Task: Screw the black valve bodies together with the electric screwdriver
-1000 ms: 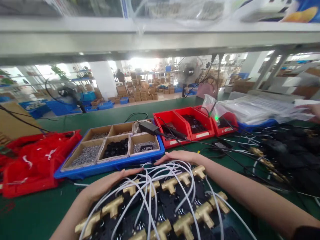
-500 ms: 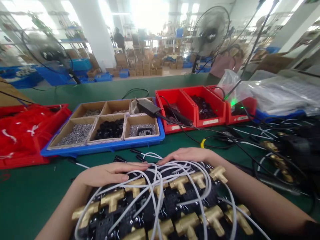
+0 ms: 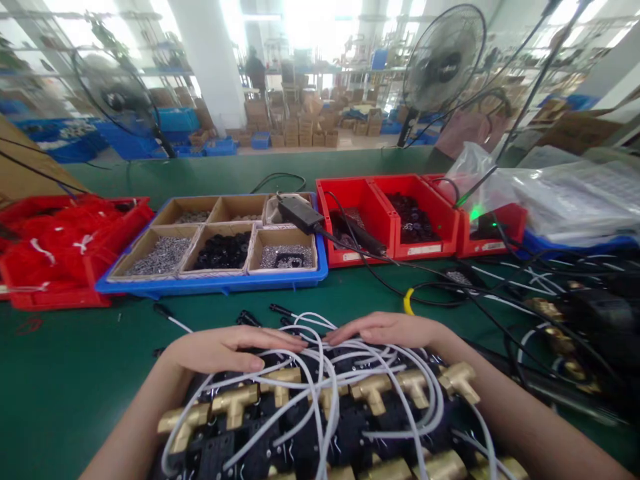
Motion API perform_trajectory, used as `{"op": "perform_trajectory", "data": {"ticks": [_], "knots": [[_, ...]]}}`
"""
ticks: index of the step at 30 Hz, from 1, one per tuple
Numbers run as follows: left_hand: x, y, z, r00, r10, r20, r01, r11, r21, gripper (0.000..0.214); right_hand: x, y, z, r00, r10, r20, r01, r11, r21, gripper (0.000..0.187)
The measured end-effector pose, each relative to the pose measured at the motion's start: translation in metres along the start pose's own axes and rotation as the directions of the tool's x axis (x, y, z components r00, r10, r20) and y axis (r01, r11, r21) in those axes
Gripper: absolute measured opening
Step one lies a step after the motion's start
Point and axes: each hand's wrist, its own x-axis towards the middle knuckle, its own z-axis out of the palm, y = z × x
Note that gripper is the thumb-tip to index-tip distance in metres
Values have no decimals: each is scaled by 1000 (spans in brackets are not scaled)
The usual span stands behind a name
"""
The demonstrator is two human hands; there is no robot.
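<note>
My left hand [image 3: 227,348] lies with its fingers stretched out along the far left edge of a group of black valve-like units with brass tee fittings [image 3: 233,405]. My right hand [image 3: 390,328] mirrors it on the far right edge, its fingers pointing inward too. The fingertips of both hands almost meet at the middle, among looped white cables [image 3: 320,393]. Both forearms flank the group, which runs out of view at the bottom. Black cable plugs [image 3: 247,319] stick out beyond my hands on the green table.
Ahead stands a blue tray [image 3: 215,285] of cardboard boxes with small metal and black parts. Red bins [image 3: 425,250] stand right of it, another red bin [image 3: 95,280] at left. Black cables [image 3: 380,283] and more brass-fitted units [image 3: 560,333] lie at right. Two fans stand behind.
The view has shifted slightly. My hands and the group of brass-fitted units appear lower and a little farther right, with a wider gap to the blue tray. Both hands keep their pose.
</note>
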Motion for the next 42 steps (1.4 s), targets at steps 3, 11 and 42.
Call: {"op": "perform_trajectory", "data": {"ticks": [3, 11, 42], "knots": [[-3, 1, 5, 1000, 1, -20, -1, 1000, -9, 46, 0, 0, 0, 1000, -13, 19, 13, 1000, 9, 62], [-5, -3, 18, 996, 82, -46, -84, 996, -35, 45, -2, 1, 2, 999, 34, 34, -35, 999, 28, 57], [-50, -33, 71, 682, -169, -712, 222, 975, -19, 55, -8, -4, 1, 995, -11, 98, 6, 999, 52, 57]]}}
